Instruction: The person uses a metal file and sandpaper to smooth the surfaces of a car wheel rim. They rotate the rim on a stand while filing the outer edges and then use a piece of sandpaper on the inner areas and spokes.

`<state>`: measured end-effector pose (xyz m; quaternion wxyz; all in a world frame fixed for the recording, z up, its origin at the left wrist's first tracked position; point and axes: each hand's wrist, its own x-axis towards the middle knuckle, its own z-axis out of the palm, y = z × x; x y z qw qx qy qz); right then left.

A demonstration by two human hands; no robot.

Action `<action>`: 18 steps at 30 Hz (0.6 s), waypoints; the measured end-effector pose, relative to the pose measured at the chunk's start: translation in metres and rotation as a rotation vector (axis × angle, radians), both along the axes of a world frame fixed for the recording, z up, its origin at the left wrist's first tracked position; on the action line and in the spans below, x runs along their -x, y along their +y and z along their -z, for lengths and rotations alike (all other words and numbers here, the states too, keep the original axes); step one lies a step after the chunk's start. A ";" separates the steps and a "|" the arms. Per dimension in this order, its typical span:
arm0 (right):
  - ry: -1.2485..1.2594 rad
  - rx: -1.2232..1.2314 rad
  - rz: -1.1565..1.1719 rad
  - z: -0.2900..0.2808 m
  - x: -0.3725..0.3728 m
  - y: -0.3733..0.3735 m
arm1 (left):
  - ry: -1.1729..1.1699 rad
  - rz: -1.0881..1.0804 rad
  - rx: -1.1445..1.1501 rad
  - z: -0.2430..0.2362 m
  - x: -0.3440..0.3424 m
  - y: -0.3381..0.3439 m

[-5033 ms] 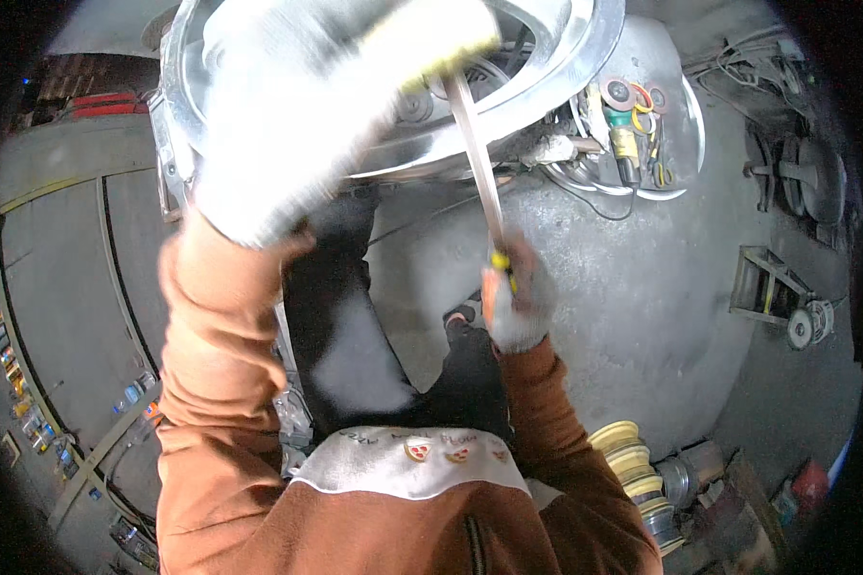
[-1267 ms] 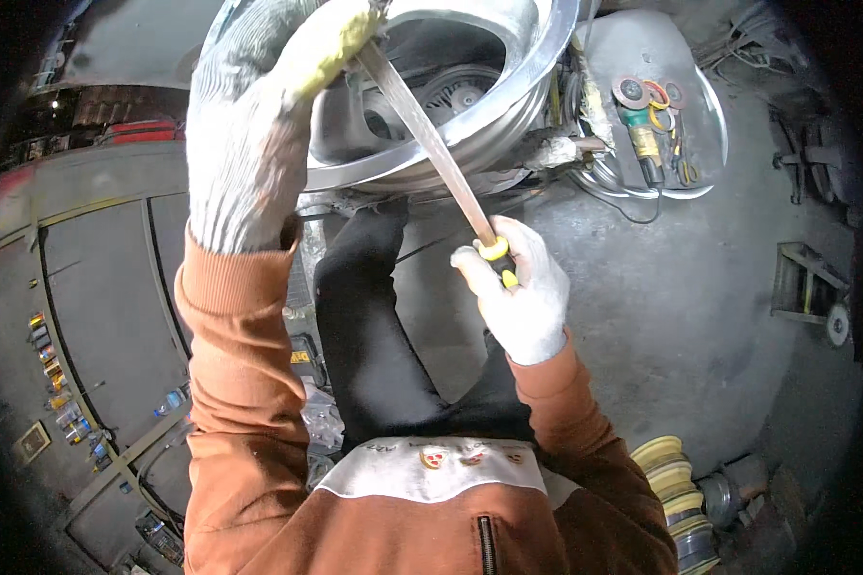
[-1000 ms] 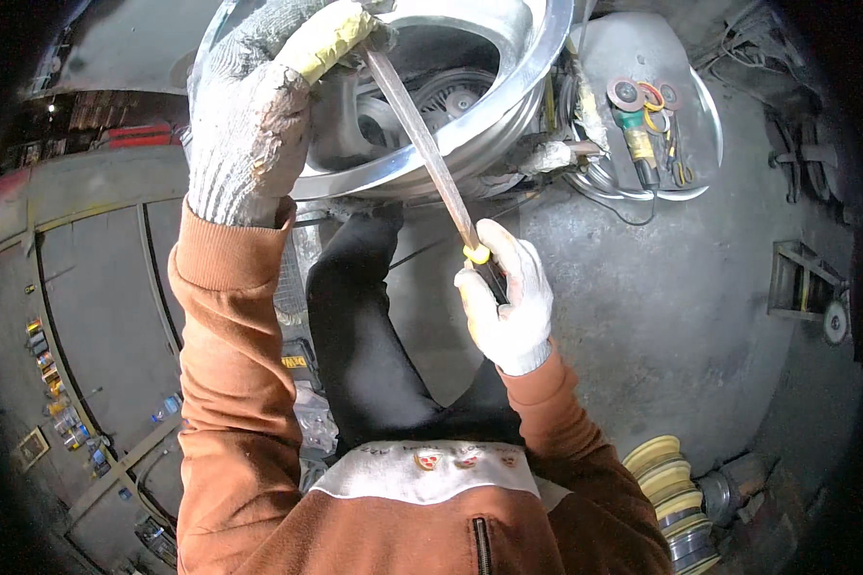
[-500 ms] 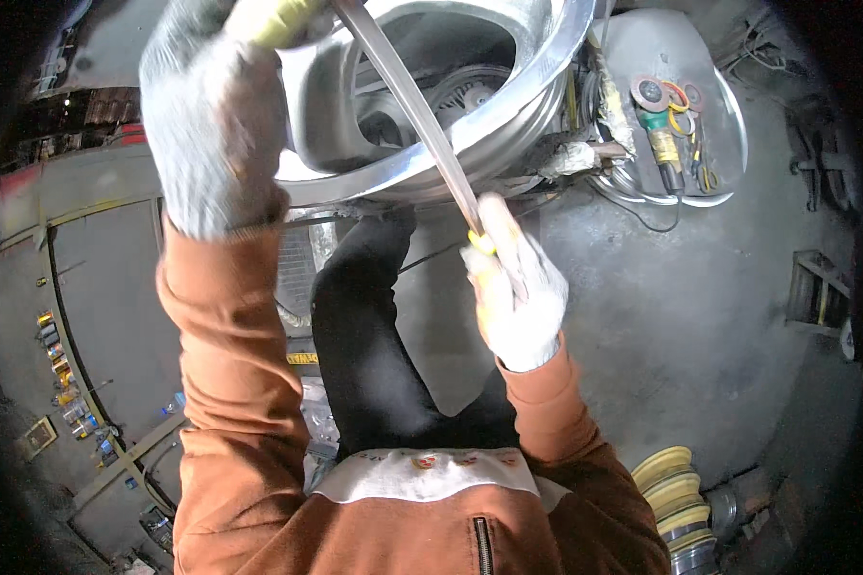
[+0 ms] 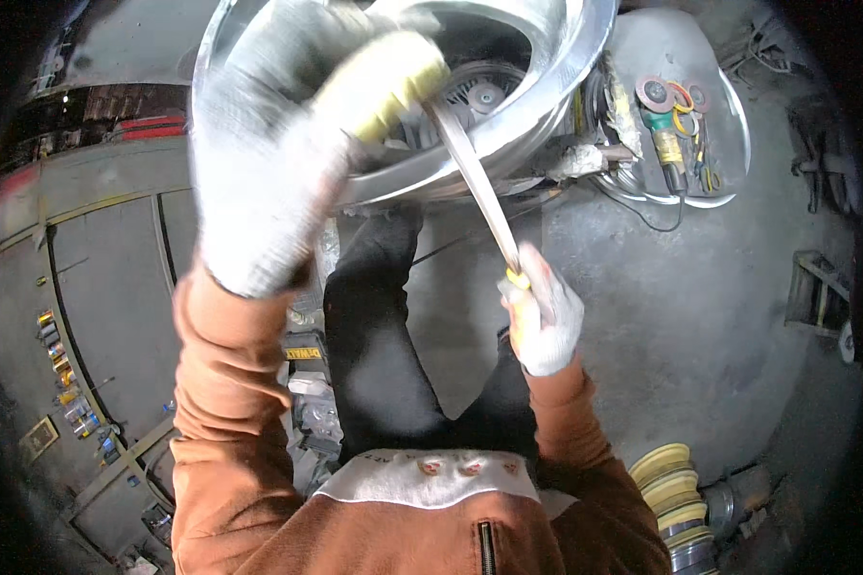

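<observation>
A silver alloy wheel (image 5: 542,105) is in front of me at the top of the view, tilted, its spokes and openings partly behind my left arm. My left hand (image 5: 259,172), in a pale work glove and blurred by motion, is closed round the yellow grip (image 5: 393,81) of a long, flat, file-like metal bar (image 5: 486,196). Gloved too, my right hand (image 5: 548,316) pinches the bar's yellow-wrapped lower end. The bar slants across the wheel's near lip; whether it touches the lip I cannot tell.
On a grey panel (image 5: 724,105) at the right lie a green angle grinder (image 5: 664,144) and yellow-handled pliers (image 5: 708,177); a cable trails off it. Yellow rims (image 5: 660,470) are stacked lower right. Small cans and bottles (image 5: 65,379) line the left.
Both hands have moved right and down with the bar, the left hand farther. The wheel appears slightly further right and turned in view.
</observation>
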<state>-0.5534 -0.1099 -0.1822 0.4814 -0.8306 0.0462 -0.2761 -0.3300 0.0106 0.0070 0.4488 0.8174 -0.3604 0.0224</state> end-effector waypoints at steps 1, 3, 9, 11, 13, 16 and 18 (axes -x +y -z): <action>0.073 -0.131 0.002 0.006 0.011 0.000 | -0.060 -0.013 -0.049 0.004 0.008 -0.005; 0.146 -0.261 0.004 -0.009 0.002 -0.004 | 0.050 0.034 0.152 -0.002 -0.015 0.003; 0.100 -0.176 -0.033 -0.048 -0.050 0.002 | -0.895 -0.031 -0.509 -0.045 -0.062 0.015; 0.119 -0.209 -0.030 -0.011 -0.012 0.006 | 0.108 0.040 0.130 -0.012 -0.016 0.004; 0.211 -0.406 -0.035 -0.003 0.015 0.000 | 0.214 0.043 0.036 0.004 0.017 -0.007; 0.244 -0.377 -0.049 -0.033 -0.019 -0.013 | 0.098 0.045 -0.062 -0.016 -0.007 -0.009; 0.198 -0.157 -0.045 -0.049 -0.051 -0.010 | 0.145 0.071 0.262 -0.047 -0.017 -0.029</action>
